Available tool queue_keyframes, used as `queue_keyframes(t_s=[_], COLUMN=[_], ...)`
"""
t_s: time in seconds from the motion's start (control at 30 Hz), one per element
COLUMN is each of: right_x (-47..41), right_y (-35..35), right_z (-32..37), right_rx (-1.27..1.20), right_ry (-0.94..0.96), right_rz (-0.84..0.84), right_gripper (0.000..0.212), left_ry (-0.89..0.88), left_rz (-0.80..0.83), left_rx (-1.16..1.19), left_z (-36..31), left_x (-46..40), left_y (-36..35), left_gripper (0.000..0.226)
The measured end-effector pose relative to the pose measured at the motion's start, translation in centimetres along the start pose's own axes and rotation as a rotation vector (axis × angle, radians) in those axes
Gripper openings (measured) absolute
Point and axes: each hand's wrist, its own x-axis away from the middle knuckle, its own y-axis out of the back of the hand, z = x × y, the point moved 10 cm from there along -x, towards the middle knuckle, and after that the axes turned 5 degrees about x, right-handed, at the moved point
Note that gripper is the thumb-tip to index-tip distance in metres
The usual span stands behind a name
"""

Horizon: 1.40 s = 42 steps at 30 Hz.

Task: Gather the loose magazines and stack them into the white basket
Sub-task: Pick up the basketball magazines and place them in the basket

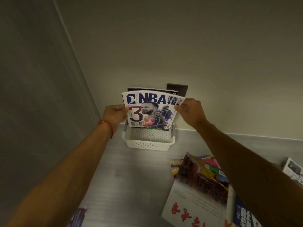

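Observation:
An NBA magazine stands upright in the white perforated basket against the far wall. My left hand grips its left edge and my right hand pinches its upper right corner. A second magazine stands behind it, mostly hidden. Loose magazines lie on the grey tabletop at the near right: a pile with a red-lettered white cover on top, and a blue one partly under my right forearm.
A dark wall plate sits behind the basket. Another magazine lies at the far right edge, and one at the near left. A grey side wall closes off the left.

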Motion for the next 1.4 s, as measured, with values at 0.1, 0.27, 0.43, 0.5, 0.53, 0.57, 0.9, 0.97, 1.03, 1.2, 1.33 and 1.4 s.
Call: queue_keyframes(t_s=[0.1, 0.27, 0.43, 0.5, 0.53, 0.57, 0.9, 0.97, 1.03, 1.2, 1.33, 1.4], right_x=[-0.7, -0.9, -0.9, -0.4, 0.1, 0.6, 13.8, 17.5, 21.4, 31.8, 40.3, 43.4], right_y=[-2.1, -4.5, -6.3, -6.7, -6.9, -6.9, -2.1, 0.3, 2.9, 12.6, 18.6, 18.8], right_z=[-1.3, -3.2, -3.5, -2.9, -2.8, -2.7, -11.5, -15.0, -19.6, -32.5, -43.1, -46.5], right_rx=[-0.003, -0.049, -0.175, -0.346, -0.405, -0.431, -0.245, -0.17, -0.107, 0.038, 0.186, 0.153], right_ry=[-0.056, -0.171, -0.263, -0.3, -0.321, -0.332, -0.271, -0.299, -0.377, -0.712, -1.166, -1.359], right_rz=[0.026, 0.039, 0.084, 0.145, 0.177, 0.201, 0.122, 0.084, 0.067, -0.186, -0.262, -0.193], right_gripper=[0.025, 0.021, 0.017, 0.035, 0.047, 0.055, 0.018, 0.017, 0.015, 0.014, 0.037, 0.067], left_ry=[0.084, 0.191, 0.218, 0.209, 0.205, 0.201, 0.081, 0.006, -0.096, -0.271, -0.275, -0.276], left_rz=[-0.02, -0.067, -0.061, -0.068, -0.066, -0.068, 0.247, 0.341, 0.463, 0.746, 0.9, 0.892], left_rx=[0.053, 0.175, 0.257, 0.212, 0.197, 0.21, 0.142, -0.067, -0.261, -0.58, -0.747, -0.809], left_z=[2.7, 6.1, 6.9, 6.6, 6.3, 6.0, 5.9, 8.1, 10.0, 14.6, 17.5, 18.1], left_x=[-1.8, -3.3, -4.1, -3.8, -3.6, -3.5, 6.4, 10.3, 14.9, 24.6, 29.6, 30.9], left_y=[-0.1, -0.6, -2.0, -2.2, -2.6, -2.9, -13.4, -17.5, -21.9, -31.1, -37.5, -39.5], left_gripper=[0.027, 0.013, 0.06, 0.076, 0.079, 0.079, 0.024, 0.032, 0.039, 0.053, 0.051, 0.05])
